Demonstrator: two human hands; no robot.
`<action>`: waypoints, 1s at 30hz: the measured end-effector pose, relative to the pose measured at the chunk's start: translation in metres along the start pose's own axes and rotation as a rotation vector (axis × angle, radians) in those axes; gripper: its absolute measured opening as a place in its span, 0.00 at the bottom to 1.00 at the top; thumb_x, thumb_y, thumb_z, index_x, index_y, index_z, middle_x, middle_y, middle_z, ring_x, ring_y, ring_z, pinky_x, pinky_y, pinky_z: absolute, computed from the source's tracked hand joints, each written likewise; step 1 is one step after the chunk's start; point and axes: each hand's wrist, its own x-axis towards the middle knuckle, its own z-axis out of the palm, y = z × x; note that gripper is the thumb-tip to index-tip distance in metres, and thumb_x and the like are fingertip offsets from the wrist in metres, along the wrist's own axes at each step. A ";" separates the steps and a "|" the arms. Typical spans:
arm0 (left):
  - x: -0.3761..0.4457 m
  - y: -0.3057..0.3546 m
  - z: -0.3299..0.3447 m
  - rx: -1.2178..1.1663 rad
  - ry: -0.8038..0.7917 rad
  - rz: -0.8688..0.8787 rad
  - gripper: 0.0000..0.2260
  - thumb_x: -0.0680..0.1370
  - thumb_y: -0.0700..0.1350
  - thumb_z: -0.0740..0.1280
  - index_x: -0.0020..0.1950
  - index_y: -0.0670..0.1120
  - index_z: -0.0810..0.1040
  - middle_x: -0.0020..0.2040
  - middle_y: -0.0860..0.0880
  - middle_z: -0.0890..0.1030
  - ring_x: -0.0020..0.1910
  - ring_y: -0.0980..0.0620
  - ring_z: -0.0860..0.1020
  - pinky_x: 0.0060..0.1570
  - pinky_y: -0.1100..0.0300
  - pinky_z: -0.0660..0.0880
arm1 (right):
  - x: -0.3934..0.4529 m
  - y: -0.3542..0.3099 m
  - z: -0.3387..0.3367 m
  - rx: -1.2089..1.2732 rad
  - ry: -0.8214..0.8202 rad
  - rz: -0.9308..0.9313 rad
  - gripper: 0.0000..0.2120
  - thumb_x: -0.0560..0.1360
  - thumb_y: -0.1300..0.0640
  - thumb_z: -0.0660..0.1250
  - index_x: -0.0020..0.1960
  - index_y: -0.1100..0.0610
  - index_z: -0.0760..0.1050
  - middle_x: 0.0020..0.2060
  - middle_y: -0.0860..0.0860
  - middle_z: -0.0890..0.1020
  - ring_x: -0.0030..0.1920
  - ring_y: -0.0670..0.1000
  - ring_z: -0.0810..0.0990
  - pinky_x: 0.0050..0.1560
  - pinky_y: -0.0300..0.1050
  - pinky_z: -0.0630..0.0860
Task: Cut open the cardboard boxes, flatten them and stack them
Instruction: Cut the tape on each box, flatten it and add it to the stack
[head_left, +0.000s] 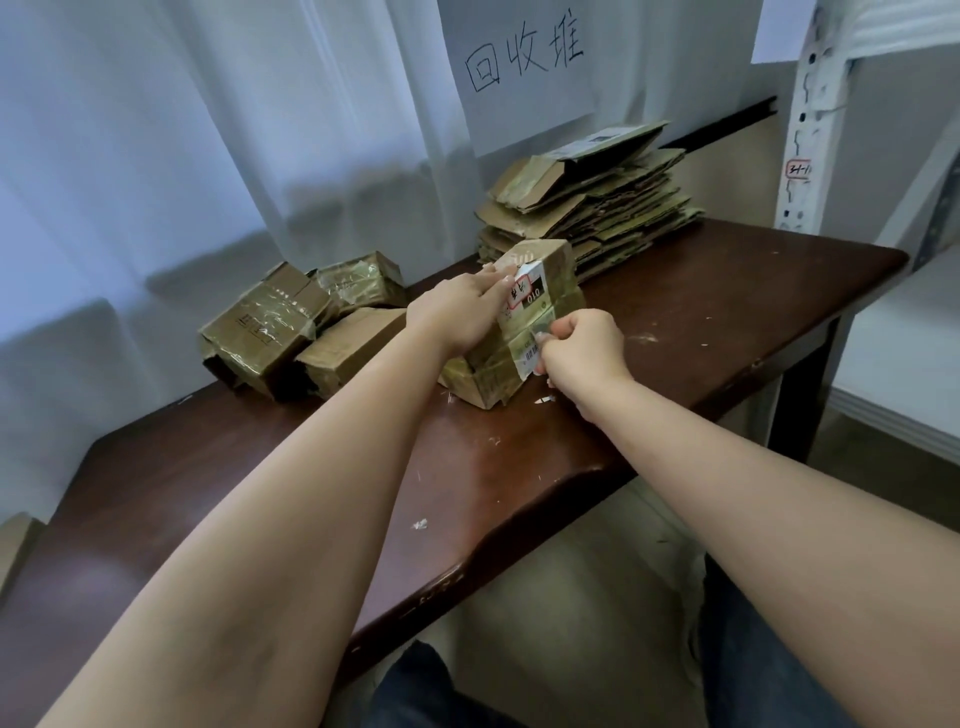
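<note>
The bench (701, 291) is dark brown wood with a glossy, scuffed finish. The box (540, 291) is matt brown cardboard wrapped in shiny clear tape, with a white paper label (524, 291). The flattened stack (597, 208) is rough, creased cardboard. The curtain (208, 156) is thin white cloth.

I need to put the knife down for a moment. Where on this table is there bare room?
The table's right end, right of the box both hands grip, is bare but for scraps. So is the near left stretch. The far left is crowded with unopened boxes, the back by the flattened stack.
</note>
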 end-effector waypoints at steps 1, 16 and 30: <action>0.000 0.000 0.000 0.000 -0.001 0.000 0.20 0.82 0.61 0.50 0.73 0.62 0.65 0.75 0.61 0.63 0.73 0.52 0.65 0.67 0.53 0.66 | -0.007 -0.001 0.006 0.001 -0.038 -0.021 0.02 0.74 0.58 0.68 0.43 0.54 0.76 0.43 0.59 0.84 0.33 0.54 0.78 0.33 0.41 0.75; 0.001 -0.003 0.001 -0.007 -0.052 0.043 0.21 0.82 0.60 0.49 0.75 0.60 0.63 0.77 0.58 0.60 0.75 0.53 0.61 0.71 0.53 0.62 | -0.044 -0.003 0.008 -0.020 -0.203 -0.054 0.07 0.77 0.58 0.66 0.53 0.60 0.75 0.40 0.59 0.84 0.22 0.44 0.74 0.31 0.37 0.73; -0.009 -0.018 -0.012 -0.040 -0.133 0.197 0.22 0.79 0.62 0.59 0.74 0.63 0.63 0.75 0.58 0.63 0.74 0.53 0.63 0.72 0.51 0.61 | -0.026 0.012 -0.042 -0.028 -0.180 0.007 0.10 0.79 0.52 0.65 0.46 0.59 0.76 0.29 0.53 0.83 0.25 0.50 0.80 0.25 0.41 0.73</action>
